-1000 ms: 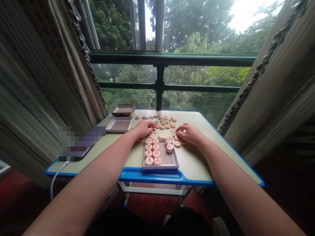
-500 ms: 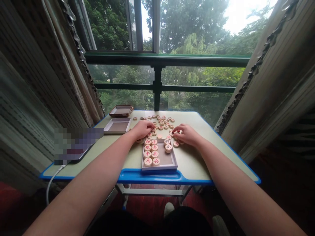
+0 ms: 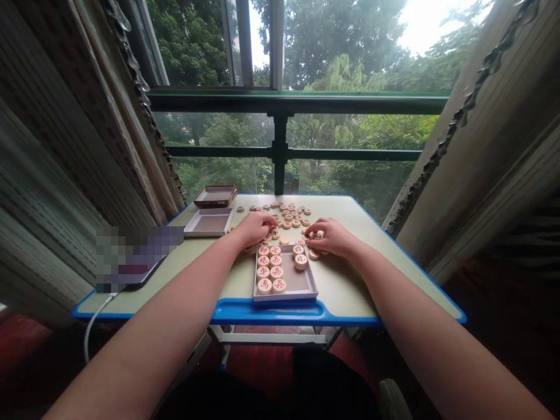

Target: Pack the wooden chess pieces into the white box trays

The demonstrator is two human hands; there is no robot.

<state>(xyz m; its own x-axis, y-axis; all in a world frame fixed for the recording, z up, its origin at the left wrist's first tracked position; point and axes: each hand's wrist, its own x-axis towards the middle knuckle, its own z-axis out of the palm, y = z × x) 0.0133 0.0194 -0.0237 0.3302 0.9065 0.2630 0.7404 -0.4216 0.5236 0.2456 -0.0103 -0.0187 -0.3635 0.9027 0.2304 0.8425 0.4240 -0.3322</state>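
Since the frame of one second ago, the right hand has shifted slightly toward the disc tray; the left hand has held nearly the same position. A dark-clad leg now covers the pale shoe visible half a second ago.

Clock positions are taken from the disc tray, with 12 toward the window. Both forearms extend forward from the lower corners and converge. The hands are apart: left at 11 o'clock, palm down, fingers curved over discs; right between 1 and 2, thumb and forefinger directed inward among discs. Whether either hand grips a disc cannot be determined.

Curtains flank the window. The table carries a pixelated device at 9 o'clock, a white tray at 10, and a brown tray just beyond it. The disc tray holds eight red-marked discs on its 9 o'clock side and two dark-marked discs near its 1 o'clock corner. Loose discs lie around 12 o'clock; the hands obscure several.
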